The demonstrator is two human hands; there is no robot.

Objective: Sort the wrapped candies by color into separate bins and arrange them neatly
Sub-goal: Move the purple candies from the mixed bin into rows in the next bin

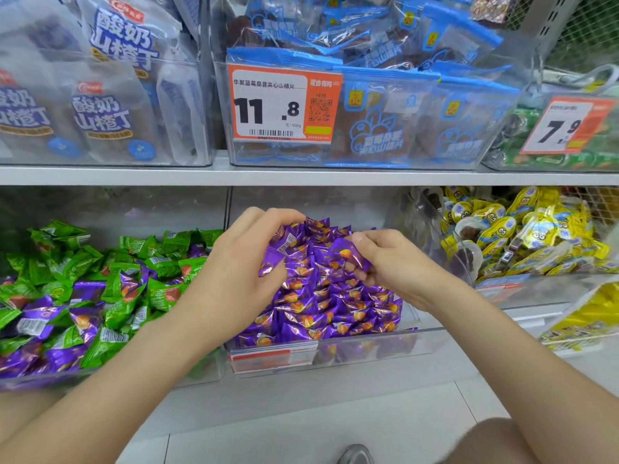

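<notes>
head | left grip (241, 262) curled round purple candies (272, 264) | right grip (392, 262) pinching purple candy (346, 252)

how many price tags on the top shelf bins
2: the 11.8 tag on the middle bin, the 7.9 tag on the right bin. The left bin shows none, though its left part is cut off.

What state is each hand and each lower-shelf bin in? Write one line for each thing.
Left hand, grips purple candies over the middle bin.
Right hand, pinches one purple candy.
Middle bin, full of purple candies only.
Left bin, green candies and purple ones mixed.
Right bin, holds yellow packets.
</notes>
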